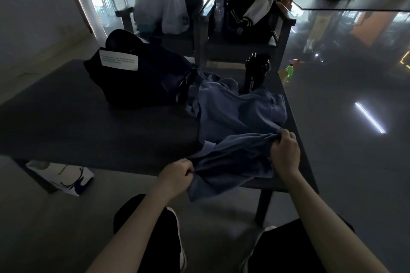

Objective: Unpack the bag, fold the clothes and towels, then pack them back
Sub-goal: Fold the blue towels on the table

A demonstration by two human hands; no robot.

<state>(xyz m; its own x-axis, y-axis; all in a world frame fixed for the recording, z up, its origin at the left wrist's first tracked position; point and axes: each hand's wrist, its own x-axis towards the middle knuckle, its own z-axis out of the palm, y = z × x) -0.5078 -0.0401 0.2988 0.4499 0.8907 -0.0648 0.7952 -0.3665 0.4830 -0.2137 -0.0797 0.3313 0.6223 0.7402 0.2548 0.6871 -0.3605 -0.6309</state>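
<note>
**Blue cloth stretched between two hands at the table edge**

Blue cloth [233, 162], shirt or towel I cannot tell, lies at five o'clock on the dark table [77, 122], with its lower part hanging over the near edge. The left hand [177, 175] has its fingers curled tight on a bunched edge at the cloth's eight o'clock. The right hand [285, 153] has its fingers clamped round the hem at two o'clock. Gripping two far-apart ends likely serves to pull the fabric flat for a first fold.

At twelve o'clock from the cloth, more blue clothing [233, 108] lies crumpled, trailing from the black bag [142, 77]. The bag rests on its side at the table's eleven o'clock, its mouth facing three o'clock, probably so that things slide out easily. A black bottle [257, 71] stands at one o'clock, behind the clothes and clear of the folding space. Folding seems barely begun.
</note>
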